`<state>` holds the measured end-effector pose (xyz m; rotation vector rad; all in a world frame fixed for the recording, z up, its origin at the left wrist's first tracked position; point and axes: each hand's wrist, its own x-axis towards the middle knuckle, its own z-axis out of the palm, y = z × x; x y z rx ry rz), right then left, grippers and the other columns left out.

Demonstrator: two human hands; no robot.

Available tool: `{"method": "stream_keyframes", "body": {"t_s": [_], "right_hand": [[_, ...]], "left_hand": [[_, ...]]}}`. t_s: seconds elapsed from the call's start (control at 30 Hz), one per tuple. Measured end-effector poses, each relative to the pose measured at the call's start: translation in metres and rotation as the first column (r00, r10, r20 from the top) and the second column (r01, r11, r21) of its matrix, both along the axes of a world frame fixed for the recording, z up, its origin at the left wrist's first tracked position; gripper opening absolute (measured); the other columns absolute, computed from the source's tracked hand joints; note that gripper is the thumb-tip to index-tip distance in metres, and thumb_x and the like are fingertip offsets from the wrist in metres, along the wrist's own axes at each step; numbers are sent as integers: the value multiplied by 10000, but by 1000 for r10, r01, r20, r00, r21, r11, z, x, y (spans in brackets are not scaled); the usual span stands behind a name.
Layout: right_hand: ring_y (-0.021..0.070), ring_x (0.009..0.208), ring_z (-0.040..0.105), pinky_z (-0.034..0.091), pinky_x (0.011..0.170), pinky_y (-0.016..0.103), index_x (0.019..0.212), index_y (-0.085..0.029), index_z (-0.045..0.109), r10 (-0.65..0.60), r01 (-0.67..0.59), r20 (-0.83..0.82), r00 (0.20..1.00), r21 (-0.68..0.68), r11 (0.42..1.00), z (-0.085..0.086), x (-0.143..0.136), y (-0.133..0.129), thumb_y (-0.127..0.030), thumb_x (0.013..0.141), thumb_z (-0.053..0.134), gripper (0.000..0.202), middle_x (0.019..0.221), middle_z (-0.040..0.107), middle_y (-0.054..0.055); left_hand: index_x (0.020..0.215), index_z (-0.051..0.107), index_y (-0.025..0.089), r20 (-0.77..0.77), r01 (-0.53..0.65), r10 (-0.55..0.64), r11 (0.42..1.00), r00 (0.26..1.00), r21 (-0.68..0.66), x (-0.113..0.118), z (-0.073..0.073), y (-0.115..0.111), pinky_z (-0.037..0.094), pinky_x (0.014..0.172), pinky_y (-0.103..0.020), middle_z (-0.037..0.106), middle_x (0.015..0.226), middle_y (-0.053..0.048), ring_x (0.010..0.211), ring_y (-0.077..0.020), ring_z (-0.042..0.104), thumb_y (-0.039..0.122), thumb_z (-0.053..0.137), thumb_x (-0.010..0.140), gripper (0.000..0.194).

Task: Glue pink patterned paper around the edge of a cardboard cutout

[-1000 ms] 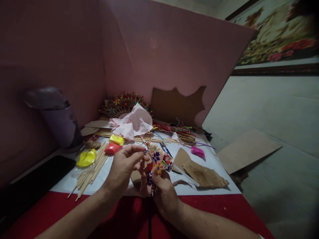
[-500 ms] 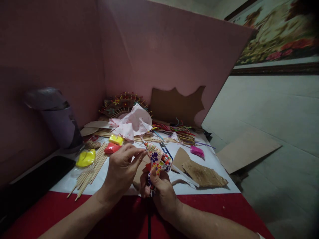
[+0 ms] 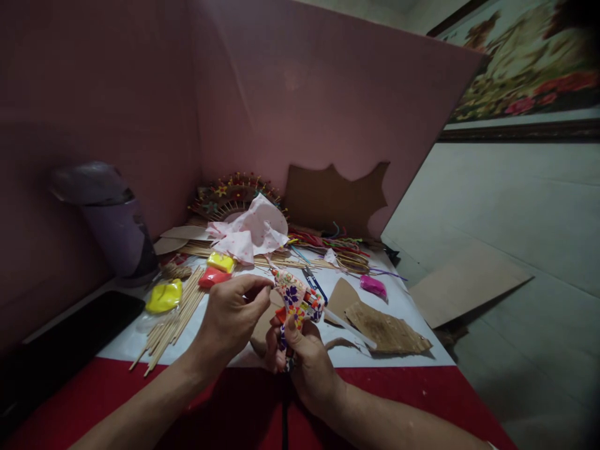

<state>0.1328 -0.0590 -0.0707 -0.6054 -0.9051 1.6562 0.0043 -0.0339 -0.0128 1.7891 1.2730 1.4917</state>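
Note:
A flower-patterned glue gun (image 3: 296, 299) is in my right hand (image 3: 307, 359), whose fingers wrap round its handle. Its orange tip points up and to the left, and a pale glue stick (image 3: 349, 328) sticks out of the back. Beside the nozzle, my left hand (image 3: 239, 309) is closed, thumb and forefinger pinched; whatever lies between them is too small to make out. Blue-black snips (image 3: 315, 284) lie just behind the gun. Under the hands shows part of a brown cardboard piece (image 3: 259, 340). A black cord hangs below the gun.
Wooden sticks (image 3: 173, 325), yellow clay (image 3: 164, 297) and red clay (image 3: 214, 277) lie left, near a black device (image 3: 89, 331) and purple tumbler (image 3: 117, 231). Pink-white cloth (image 3: 255, 225) is behind; torn cardboard (image 3: 387, 328) and magenta clay (image 3: 373, 286) are right.
The whole view has shifted slightly. My left fingertips have moved a little away from the nozzle; my right hand keeps its hold on the glue gun.

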Motion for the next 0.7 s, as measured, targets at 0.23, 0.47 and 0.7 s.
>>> {"method": "stream_keyframes", "body": {"t_s": [0.23, 0.47, 0.7], "right_hand": [[70, 397, 413, 277, 428, 212, 822, -150, 564, -12, 12, 14, 1000, -23, 1000, 0, 0, -1, -489, 778, 647, 352, 497, 531, -43], [73, 418, 402, 369, 450, 223, 837, -154, 552, -9, 5, -63, 998, -67, 998, 5, 0, -4, -482, 753, 675, 361, 547, 547, -32], [79, 421, 410, 365, 430, 216, 833, -164, 545, -10, 5, -64, 998, -78, 997, 6, 1, -3, -519, 720, 687, 399, 563, 572, -17]], "left_hand": [[674, 685, 198, -93, -65, 80, 986, 992, 152, 2, -1, 2, 386, 500, -215, 620, 559, 20, 481, -109, 511, 128, 570, 722, 143], [746, 568, 206, 24, -74, 75, 997, 997, -33, 1, 2, -1, 359, 517, -231, 536, 590, 33, 535, -130, 482, 252, 500, 825, 114], [682, 419, 238, -90, -87, 81, 995, 993, -58, -1, 5, -1, 309, 507, -271, 456, 529, 46, 487, -147, 428, 273, 360, 899, 228]]}}
